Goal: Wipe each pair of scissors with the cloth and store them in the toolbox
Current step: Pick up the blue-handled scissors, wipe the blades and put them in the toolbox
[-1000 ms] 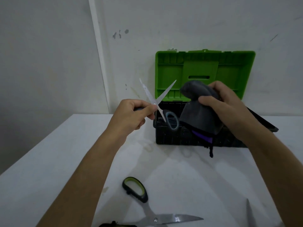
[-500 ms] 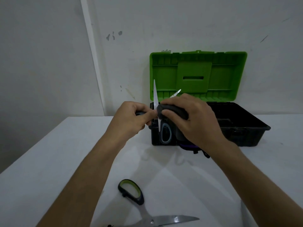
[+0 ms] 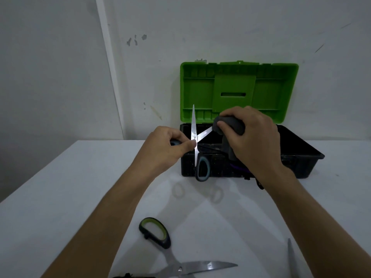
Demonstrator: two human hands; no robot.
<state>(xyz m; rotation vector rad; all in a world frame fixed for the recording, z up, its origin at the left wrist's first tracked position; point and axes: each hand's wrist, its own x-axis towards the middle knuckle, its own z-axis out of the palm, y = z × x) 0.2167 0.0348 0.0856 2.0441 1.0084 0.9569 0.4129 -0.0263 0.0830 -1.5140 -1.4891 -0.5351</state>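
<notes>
Against the pale wall (image 3: 241,27), at the far edge of the white table (image 3: 60,197): toolbox (image 3: 291,161), black tray, green lid (image 3: 236,89) raised upright and leaning back. Left of the toolbox, a white strip (image 3: 108,63) running down the wall to the tabletop; grey scuffs on the paint above and left of the lid. Just in front of the toolbox's left end, held above the table: left hand (image 3: 166,149), fingers curled round one grey handle of the open scissors (image 3: 194,135), one blade pointing straight up, free handle loop hanging down before the tray wall. Over the toolbox's front rim: right hand (image 3: 253,137), fingers curled round the dark grey cloth (image 3: 228,125), cloth wrapped on the tip of the other blade. Well nearer than the toolbox, flat on the table: second scissors (image 3: 180,261) with green-lined black handle, blades open. Right of those, near the lower edge: a thin blade tip (image 3: 290,255), rest out of view. Soft shadows of arms and handles on the table below the toolbox.
</notes>
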